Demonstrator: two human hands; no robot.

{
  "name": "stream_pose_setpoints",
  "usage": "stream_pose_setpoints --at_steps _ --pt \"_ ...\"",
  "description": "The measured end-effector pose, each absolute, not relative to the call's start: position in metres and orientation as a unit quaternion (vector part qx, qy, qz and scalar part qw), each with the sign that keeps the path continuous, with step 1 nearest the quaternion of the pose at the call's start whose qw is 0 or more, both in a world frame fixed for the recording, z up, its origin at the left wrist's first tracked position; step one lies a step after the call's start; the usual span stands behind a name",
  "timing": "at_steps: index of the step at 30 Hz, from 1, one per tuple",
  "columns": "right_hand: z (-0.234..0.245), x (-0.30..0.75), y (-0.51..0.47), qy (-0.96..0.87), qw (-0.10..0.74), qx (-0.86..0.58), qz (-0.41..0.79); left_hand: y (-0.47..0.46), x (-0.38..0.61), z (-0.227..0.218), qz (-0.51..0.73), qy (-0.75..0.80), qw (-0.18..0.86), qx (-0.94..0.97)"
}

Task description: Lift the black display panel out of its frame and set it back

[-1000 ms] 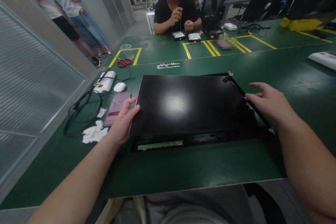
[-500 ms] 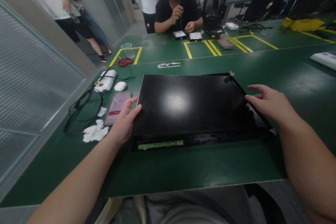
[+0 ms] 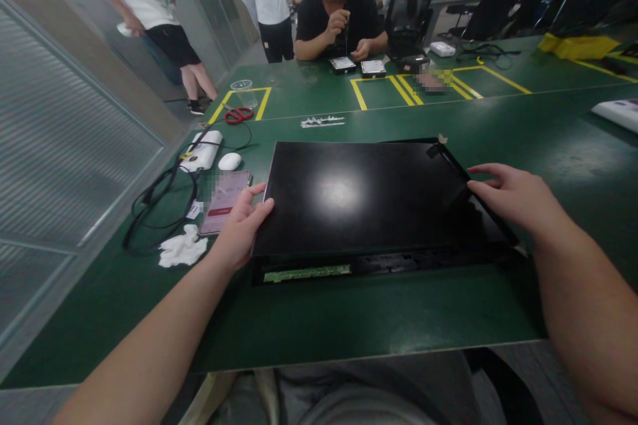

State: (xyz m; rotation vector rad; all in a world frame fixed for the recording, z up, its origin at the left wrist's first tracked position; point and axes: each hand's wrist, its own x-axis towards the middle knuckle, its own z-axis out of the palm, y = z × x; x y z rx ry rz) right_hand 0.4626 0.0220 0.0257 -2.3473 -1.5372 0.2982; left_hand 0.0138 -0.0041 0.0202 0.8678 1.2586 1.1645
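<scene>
One black display panel [image 3: 359, 196] lay flat on the green table [image 3: 349, 319], directly in front of the person. It rested over one dark frame [image 3: 491, 212], and one green circuit strip [image 3: 305, 273] was exposed along its near edge. Two hands were at the panel, both forearms reaching forward from the near table edge.

The left hand [image 3: 239, 229] gripped the panel's left edge near the front corner, fingers pressed together against the edge and the thumb set apart above them. The right hand [image 3: 516, 199] lay palm down at the panel's right edge. Its fingers were extended and slightly spread, with the tips touching the frame. The panel thus sat between the two hands.

To the left of the panel lay one phone [image 3: 225, 200], one white mouse [image 3: 229, 161], one coiled black cable [image 3: 154, 212] and one crumpled tissue [image 3: 183, 249]. Farther off were one pair of red scissors [image 3: 238, 115], one clear cup [image 3: 244, 94] and two hard drives [image 3: 341, 65], the drives before a seated person.
</scene>
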Motion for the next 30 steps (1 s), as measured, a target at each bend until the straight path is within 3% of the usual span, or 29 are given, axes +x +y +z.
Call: stream_pose_setpoints --at_steps 30 --pt "0.0204 0.4678 0.0263 -0.562 0.127 -0.816 0.047 -0.0055 0.0155 0.0208 0.49 0.54 0.563 0.388"
